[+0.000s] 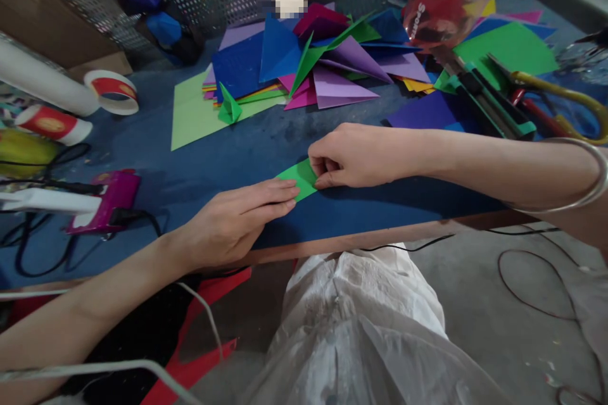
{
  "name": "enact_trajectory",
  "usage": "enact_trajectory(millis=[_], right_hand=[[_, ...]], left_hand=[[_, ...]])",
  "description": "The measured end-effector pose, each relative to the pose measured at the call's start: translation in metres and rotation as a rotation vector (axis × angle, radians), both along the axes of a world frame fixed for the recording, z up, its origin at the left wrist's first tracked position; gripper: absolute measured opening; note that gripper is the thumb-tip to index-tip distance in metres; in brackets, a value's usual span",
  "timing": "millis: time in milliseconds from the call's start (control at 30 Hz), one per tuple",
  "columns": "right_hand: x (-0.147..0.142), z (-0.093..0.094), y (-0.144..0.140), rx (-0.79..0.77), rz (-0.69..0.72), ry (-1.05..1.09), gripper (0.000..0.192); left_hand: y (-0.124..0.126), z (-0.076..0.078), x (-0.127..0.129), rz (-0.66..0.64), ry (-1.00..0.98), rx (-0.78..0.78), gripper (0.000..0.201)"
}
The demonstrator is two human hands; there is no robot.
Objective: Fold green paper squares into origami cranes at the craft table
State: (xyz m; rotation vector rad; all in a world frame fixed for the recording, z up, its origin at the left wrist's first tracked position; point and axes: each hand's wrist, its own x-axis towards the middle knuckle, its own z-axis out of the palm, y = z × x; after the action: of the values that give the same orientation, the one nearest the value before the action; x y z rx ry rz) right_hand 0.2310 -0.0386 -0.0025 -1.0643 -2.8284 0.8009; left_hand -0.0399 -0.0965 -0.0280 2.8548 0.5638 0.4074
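Right forearm (484,161): 1 smooth silver-coloured bangle (603,168), round, loose. Lap: thin white clothing (351,329), crinkled, loosely folded, greyish in places. Left hand (237,218), right hand (356,155): both bare.

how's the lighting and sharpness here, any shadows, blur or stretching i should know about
Head view: muted light, with a soft shadow on the blue tabletop below the right forearm; head view: left hand, right hand and green paper readable, slightly soft; head view: wide-angle stretch toward the edges, and coarse pixelation at top centre hides detail.
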Motion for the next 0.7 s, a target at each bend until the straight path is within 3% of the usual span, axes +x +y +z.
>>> enact_trajectory(millis=[300,500,700], right_hand=[[0.0,0.001,-0.001,0.02,-0.006,-0.014,0.007],[-0.001,0.004,-0.001,0.014,0.01,-0.019,0.01],[0.0,0.004,0.0,0.011,0.018,-0.008,0.011]], left_hand=[[-0.005,-0.006,-0.018,-0.015,-0.022,0.036,0.053],[0.0,0.008,-0.009,-0.009,0.026,0.065,0.041],[0.006,0.009,0.012,0.144,0.042,0.204,0.038]])
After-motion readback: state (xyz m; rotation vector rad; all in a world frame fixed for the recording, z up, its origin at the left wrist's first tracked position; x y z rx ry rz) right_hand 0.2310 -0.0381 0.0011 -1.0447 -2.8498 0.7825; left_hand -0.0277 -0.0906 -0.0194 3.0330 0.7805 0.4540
